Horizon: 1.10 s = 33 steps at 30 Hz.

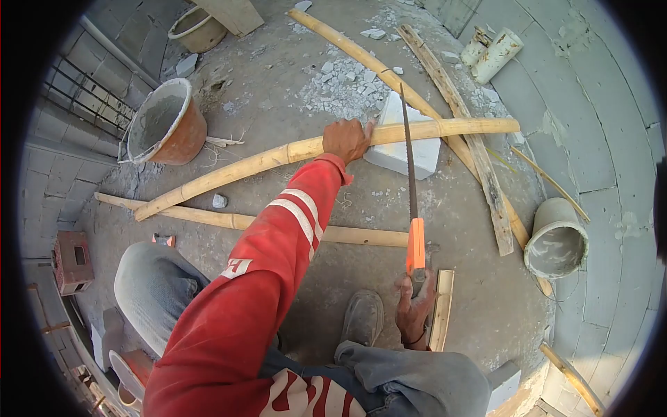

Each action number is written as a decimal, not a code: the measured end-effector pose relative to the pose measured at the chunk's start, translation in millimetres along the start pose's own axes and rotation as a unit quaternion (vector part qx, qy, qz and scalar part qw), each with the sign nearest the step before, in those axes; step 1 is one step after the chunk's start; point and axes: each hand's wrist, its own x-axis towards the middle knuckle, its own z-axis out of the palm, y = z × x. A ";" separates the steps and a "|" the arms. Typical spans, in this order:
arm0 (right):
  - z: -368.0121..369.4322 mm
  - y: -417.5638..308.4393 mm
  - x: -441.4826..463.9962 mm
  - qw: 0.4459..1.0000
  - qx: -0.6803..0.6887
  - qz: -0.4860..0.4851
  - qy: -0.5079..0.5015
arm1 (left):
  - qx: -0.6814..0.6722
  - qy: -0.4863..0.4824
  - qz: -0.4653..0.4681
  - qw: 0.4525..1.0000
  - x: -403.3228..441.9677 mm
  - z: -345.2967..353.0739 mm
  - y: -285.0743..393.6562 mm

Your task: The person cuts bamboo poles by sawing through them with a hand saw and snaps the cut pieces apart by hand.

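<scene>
My left hand [345, 140] is closed round a long bamboo pole [278, 157], which runs across the view from the lower left to the upper right. Under the pole's right part sits a white block [422, 158]. A hand saw [410, 163] lies across the pole to the right of my left hand, its blade pointing away from me. My right hand [415, 306] grips the saw by the rear of its orange handle [415, 247]. Beside my right wrist lies a short split piece of bamboo [442, 309].
Another bamboo pole [340, 43] and a rough plank [462, 111] cross behind the block. A bamboo length [354, 236] lies nearer me. Buckets [182, 139] stand left, and a mortar-stained bucket [556, 238] is tipped at right. White rubble [344, 87] litters the floor; block walls [590, 139] rise at the sides.
</scene>
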 end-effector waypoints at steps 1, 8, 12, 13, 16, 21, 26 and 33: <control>6.0 -7.1 17.6 0.999 0.007 0.025 -0.025 | -0.003 0.007 -0.015 1.000 1.8 1.2 -0.3; 19.2 10.7 62.5 0.997 -0.040 -0.025 -0.063 | -0.002 -0.063 -0.024 0.998 -8.6 -20.3 -17.3; 18.9 15.4 61.2 0.995 -0.014 -0.018 -0.096 | 0.013 -0.083 -0.013 0.996 -7.6 -26.8 -14.1; 19.1 19.0 61.6 0.995 0.003 -0.010 -0.104 | 0.024 -0.080 -0.011 0.996 -6.4 -25.4 -10.7; 9.3 18.7 68.4 0.994 -0.017 0.002 -0.111 | 0.000 -0.028 -0.019 0.999 -6.2 -3.9 3.2; -4.7 9.7 69.1 0.994 -0.006 0.005 -0.108 | -0.020 -0.074 -0.022 0.997 -6.3 -16.9 6.9; -12.5 20.0 64.3 0.993 0.013 0.021 -0.113 | -0.025 -0.079 -0.036 0.996 -6.4 -15.8 7.8; 56.7 17.4 162.4 0.992 -0.054 -0.051 -0.107 | -0.020 -0.068 -0.033 0.997 -7.8 -14.9 7.8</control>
